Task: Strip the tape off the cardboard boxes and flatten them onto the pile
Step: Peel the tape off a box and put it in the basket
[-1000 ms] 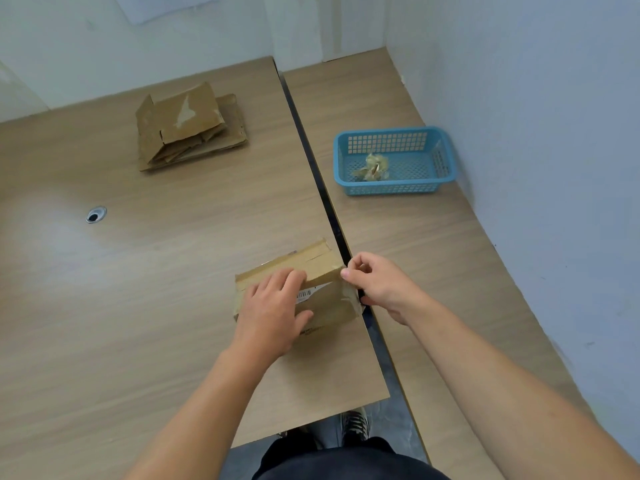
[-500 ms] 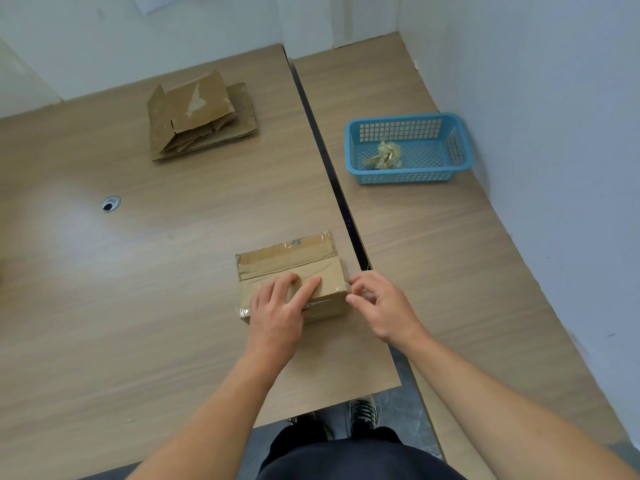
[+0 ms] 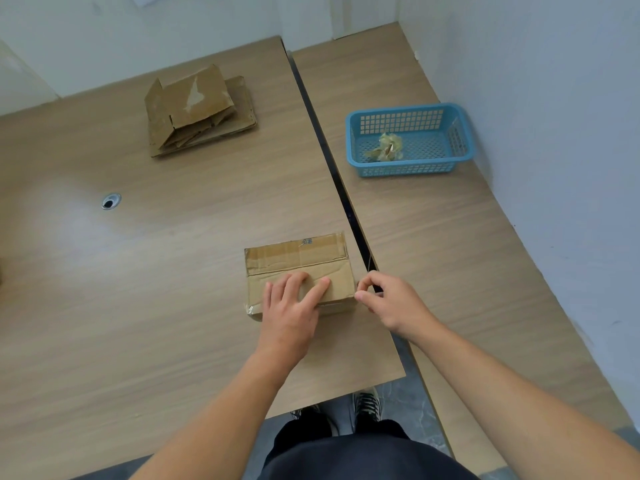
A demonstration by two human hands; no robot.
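Light, stiff box, pinned for peeling.
The box lies left of the basket, nearer the person. The left hand presses flat on top while the right hand pinches tape at its corner; the thin film likely tears.

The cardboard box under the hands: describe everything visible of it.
The cardboard box is small, brown, closed and not yet flattened, with glossy clear tape over its seams. It lies on the table near its right edge. The left hand presses flat on top; the right hand pinches its near right corner.
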